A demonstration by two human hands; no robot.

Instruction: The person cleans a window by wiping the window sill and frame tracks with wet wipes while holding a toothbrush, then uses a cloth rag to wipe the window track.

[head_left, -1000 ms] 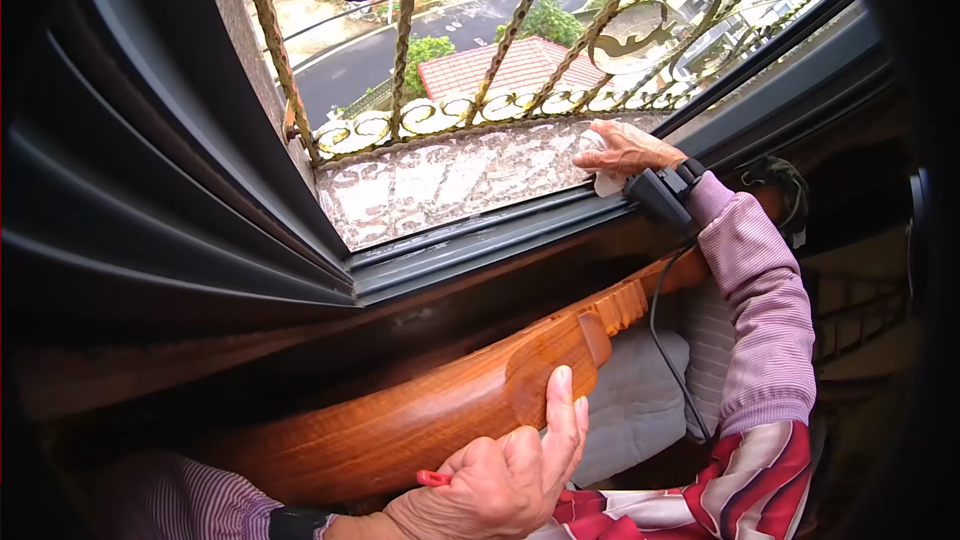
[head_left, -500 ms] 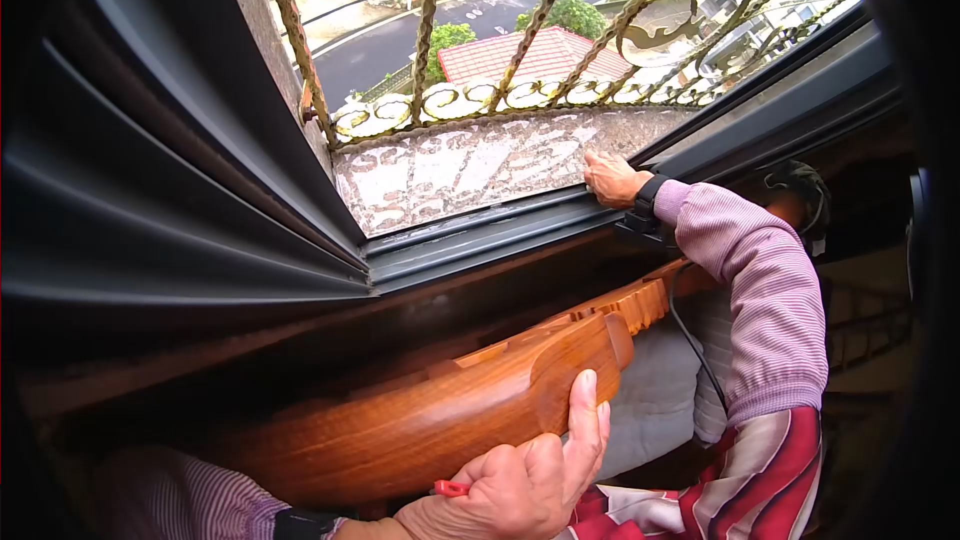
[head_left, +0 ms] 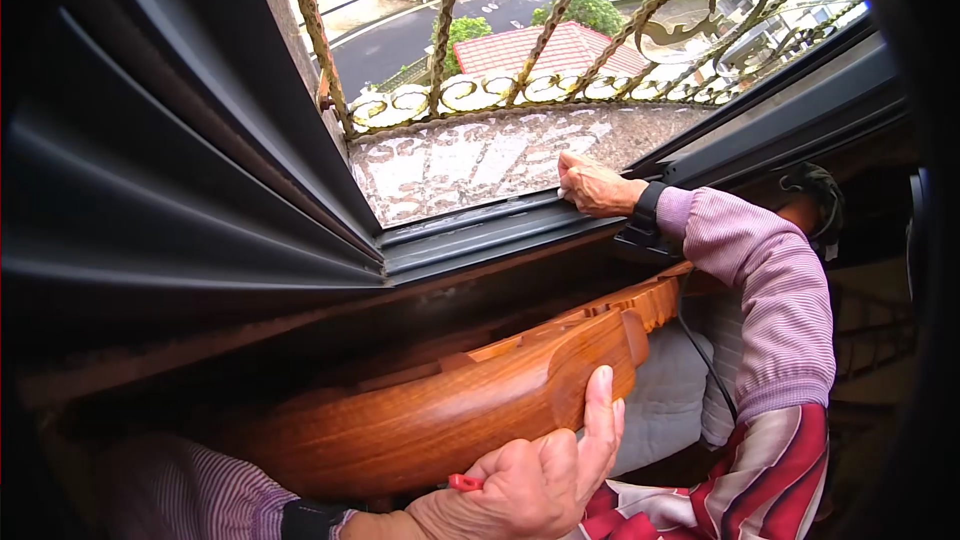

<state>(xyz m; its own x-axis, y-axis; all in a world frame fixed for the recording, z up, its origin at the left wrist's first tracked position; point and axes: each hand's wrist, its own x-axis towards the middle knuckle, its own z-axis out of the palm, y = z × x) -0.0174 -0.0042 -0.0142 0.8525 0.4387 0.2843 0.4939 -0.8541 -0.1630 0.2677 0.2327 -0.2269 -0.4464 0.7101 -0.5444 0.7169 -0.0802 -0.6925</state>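
My right hand (head_left: 598, 188) is at the inner edge of the window, over the dark metal window track (head_left: 490, 230). Its fingers are curled together, and whatever they pinch, if anything, is too small to make out. A dark band circles that wrist. Lower down, my left hand (head_left: 530, 485) leans against the curved top of a polished wooden chair back (head_left: 430, 410), one finger stretched along the wood. A small red piece (head_left: 465, 482) pokes out of the curled part of this hand; the remainder is hidden by the palm.
Outside the track lies a patchy stone ledge (head_left: 480, 165), bounded by a twisted metal railing (head_left: 440, 50). A dark window frame (head_left: 210, 140) fills the left. Grey cushions (head_left: 660, 400) and a thin dark cable (head_left: 705, 365) are beside the wooden back. A red-patterned apron (head_left: 770, 470) covers my front.
My right hand has slid a little left along the window track. My left hand keeps its place on the wood, and the whole view has shifted slightly.
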